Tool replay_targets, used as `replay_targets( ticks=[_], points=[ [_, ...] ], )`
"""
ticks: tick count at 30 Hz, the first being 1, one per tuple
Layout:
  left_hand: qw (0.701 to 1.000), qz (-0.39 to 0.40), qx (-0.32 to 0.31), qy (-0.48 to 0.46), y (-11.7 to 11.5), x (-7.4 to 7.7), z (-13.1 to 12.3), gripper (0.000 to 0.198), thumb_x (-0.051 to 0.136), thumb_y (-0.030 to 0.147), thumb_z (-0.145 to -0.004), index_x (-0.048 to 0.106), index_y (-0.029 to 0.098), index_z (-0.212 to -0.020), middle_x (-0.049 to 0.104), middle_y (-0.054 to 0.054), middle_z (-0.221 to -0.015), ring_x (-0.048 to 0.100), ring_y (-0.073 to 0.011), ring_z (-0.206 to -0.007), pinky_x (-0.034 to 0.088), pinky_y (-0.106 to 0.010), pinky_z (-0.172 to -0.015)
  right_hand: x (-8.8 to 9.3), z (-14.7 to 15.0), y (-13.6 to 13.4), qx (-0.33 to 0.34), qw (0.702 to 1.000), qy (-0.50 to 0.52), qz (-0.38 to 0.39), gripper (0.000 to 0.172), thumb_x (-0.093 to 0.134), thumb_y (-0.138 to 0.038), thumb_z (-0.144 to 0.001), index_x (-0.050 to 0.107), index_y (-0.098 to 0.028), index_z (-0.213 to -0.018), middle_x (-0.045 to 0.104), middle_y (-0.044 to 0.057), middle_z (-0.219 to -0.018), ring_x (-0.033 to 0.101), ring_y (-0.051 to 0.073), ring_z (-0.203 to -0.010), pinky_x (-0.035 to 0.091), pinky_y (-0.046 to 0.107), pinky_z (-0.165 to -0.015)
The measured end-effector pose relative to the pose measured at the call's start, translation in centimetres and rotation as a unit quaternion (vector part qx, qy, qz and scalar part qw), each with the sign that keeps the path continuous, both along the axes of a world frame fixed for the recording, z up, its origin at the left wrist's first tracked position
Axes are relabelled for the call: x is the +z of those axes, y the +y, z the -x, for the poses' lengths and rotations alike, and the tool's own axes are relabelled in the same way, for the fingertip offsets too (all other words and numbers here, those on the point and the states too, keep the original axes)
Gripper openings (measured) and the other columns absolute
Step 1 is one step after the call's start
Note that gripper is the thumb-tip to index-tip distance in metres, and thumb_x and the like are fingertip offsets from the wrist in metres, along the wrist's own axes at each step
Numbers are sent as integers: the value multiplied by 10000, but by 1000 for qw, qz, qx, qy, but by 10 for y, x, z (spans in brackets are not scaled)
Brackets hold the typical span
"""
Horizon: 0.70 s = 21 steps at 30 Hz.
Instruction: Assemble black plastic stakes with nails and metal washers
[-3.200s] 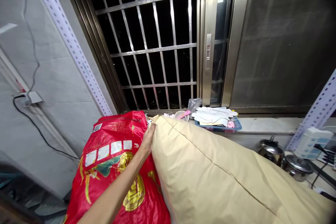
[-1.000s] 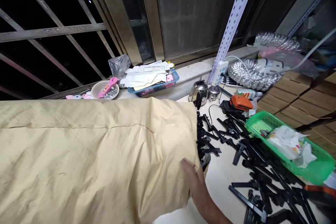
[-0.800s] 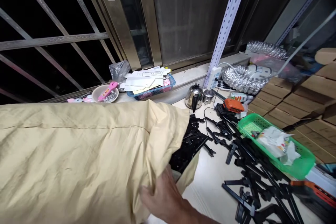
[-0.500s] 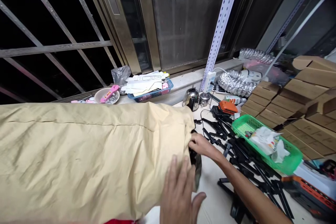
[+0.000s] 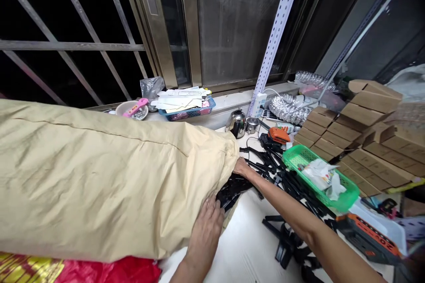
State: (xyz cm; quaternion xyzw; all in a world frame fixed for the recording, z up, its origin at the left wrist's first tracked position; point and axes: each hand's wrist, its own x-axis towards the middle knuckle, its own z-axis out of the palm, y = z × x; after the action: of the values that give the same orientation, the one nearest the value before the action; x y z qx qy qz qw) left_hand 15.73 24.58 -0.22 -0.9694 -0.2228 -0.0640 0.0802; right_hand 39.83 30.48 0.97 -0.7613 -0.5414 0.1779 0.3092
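A big beige cloth sack (image 5: 99,172) lies across the left and middle of the view, its mouth facing right. Black plastic parts (image 5: 232,188) show in the mouth and lie spread over the white table (image 5: 245,247). My left hand (image 5: 207,225) lies flat against the lower edge of the mouth, fingers stretched out. My right hand (image 5: 242,168) is at the upper corner of the mouth, fingers closed round the cloth edge.
A red printed bag (image 5: 113,270) lies under the sack. To the right are a green basket (image 5: 345,196), stacked cardboard boxes (image 5: 365,141) and an orange tool (image 5: 368,234). A kettle (image 5: 236,124), a blue tray (image 5: 186,112) and a bowl (image 5: 131,108) stand by the window sill.
My left hand has dropped from in front of the sack to lie on the lower mouth edge. My right hand has moved slightly left, still gripping the sack's corner. More black parts show in the mouth.
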Motion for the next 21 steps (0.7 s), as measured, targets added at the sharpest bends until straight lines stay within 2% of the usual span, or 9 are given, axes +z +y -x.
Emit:
replay_targets(
  ticks=[3,6,10,15,18,21],
  points=[
    [1000,-13,4,-22,-5,1,-6,311,531,215,-838,623,172,-1133,574,-99,-1246,403,-270,-1260,332,-442,-1050,-2,-3,-7,46,996,-60,51,285,538,-363,-874,561,-174,-1087,541,72,-1144,523,218,-1014,442,420,-854],
    [999,-24,15,-44,-14,2,-8,335,530,236,-843,598,177,-1165,538,-101,-1290,400,-274,-1263,343,-445,-1040,-6,-5,-23,62,990,-110,70,274,526,-396,-853,600,-192,-1020,563,69,-1088,483,252,-1016,397,412,-854],
    [998,7,27,-51,-37,10,-4,425,573,288,-818,542,195,-1231,443,-101,-1376,349,-283,-1294,361,-444,-1026,-16,-5,-51,62,984,-159,55,314,430,-409,-889,578,-200,-1071,562,63,-1060,455,226,-1011,332,373,-907],
    [994,35,53,-85,-67,21,8,443,596,231,-802,523,194,-1238,347,-116,-1436,275,-276,-1332,342,-415,-1041,-27,-3,-87,84,979,-185,21,440,293,-441,-938,491,-151,-1204,534,111,-1134,427,232,-1089,296,379,-961],
    [994,26,54,-92,-83,26,16,400,564,191,-813,533,180,-1212,329,-119,-1446,236,-283,-1346,328,-438,-1042,-19,-11,-106,140,973,-183,9,493,223,-446,-952,423,-153,-1295,512,103,-1222,432,200,-1147,293,349,-999],
    [994,11,56,-94,-101,38,23,383,543,176,-824,525,171,-1207,301,-115,-1460,211,-284,-1354,315,-445,-1045,4,-28,-137,182,964,-192,-10,560,219,-496,-941,309,-169,-1387,359,77,-1405,306,183,-1286,233,336,-1062]
  ],
)
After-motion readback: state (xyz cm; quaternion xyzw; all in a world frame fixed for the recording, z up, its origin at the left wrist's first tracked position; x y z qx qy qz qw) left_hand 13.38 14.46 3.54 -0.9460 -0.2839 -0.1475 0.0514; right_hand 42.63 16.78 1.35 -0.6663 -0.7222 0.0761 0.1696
